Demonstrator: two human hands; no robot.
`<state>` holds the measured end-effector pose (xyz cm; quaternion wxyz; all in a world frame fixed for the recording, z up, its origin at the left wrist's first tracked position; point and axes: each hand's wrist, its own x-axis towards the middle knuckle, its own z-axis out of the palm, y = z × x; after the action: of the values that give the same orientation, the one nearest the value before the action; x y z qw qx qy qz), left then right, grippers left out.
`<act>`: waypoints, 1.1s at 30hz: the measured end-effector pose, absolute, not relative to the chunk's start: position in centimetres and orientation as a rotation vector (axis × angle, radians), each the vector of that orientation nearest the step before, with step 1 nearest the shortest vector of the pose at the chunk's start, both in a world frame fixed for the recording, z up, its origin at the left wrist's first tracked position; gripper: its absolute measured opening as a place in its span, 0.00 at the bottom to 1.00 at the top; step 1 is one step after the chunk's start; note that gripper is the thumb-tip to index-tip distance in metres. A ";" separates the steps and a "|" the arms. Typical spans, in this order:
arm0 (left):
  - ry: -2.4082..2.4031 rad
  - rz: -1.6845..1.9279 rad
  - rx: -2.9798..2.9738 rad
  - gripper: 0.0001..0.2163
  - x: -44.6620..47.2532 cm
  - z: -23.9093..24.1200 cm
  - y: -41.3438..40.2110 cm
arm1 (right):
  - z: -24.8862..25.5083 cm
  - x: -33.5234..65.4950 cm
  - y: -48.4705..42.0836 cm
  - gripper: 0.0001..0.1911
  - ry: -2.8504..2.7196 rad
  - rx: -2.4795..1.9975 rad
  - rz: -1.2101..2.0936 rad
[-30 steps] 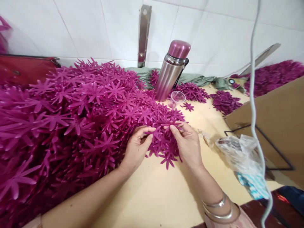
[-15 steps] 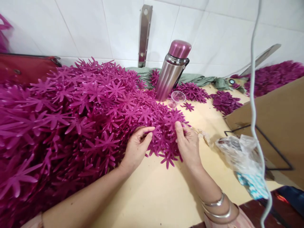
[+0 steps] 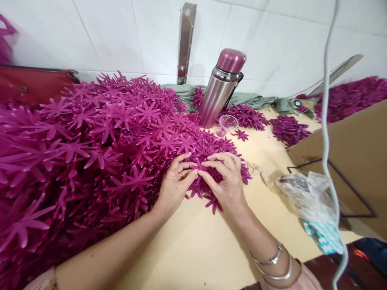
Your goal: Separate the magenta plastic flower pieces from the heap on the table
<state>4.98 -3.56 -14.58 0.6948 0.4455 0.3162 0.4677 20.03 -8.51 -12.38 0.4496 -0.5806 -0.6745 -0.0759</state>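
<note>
A large heap of magenta star-shaped flower pieces [image 3: 99,133] covers the left half of the pale yellow table [image 3: 193,245]. At the heap's near right edge, my left hand [image 3: 175,185] and my right hand [image 3: 225,179] meet fingertip to fingertip. Both pinch the same magenta flower piece [image 3: 198,166] between them. My left hand wears a ring; my right wrist carries silver bangles [image 3: 273,264].
A steel flask with a purple cap [image 3: 220,86] stands behind a small clear cup [image 3: 226,124]. Smaller flower piles [image 3: 287,129] lie at right. A cardboard box [image 3: 347,153], a plastic bag [image 3: 305,193], a hanging cable [image 3: 326,121] and a red bag [image 3: 33,84] ring the table.
My right hand has moved left from the heap's edge to meet my left hand, and both now pinch one flower piece together.
</note>
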 end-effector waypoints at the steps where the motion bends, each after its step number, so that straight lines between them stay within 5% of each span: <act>1: 0.705 1.034 0.977 0.24 5.0 -14.5 -3.5 | -12.5 20.0 -8.5 0.05 -1.667 -1.424 -0.162; 20: 0.704 0.995 0.917 0.15 4.9 -14.2 -3.6 | -12.8 19.9 -8.4 0.06 -1.718 -1.460 0.020; 33: 0.696 0.942 0.881 0.17 4.6 -13.8 -3.6 | -13.0 19.8 -8.4 0.06 -1.674 -1.454 0.085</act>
<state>4.64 -3.60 -13.76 0.7434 0.4021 0.3177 0.4299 19.82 -8.42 -12.99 0.4450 -0.5867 -0.6757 0.0343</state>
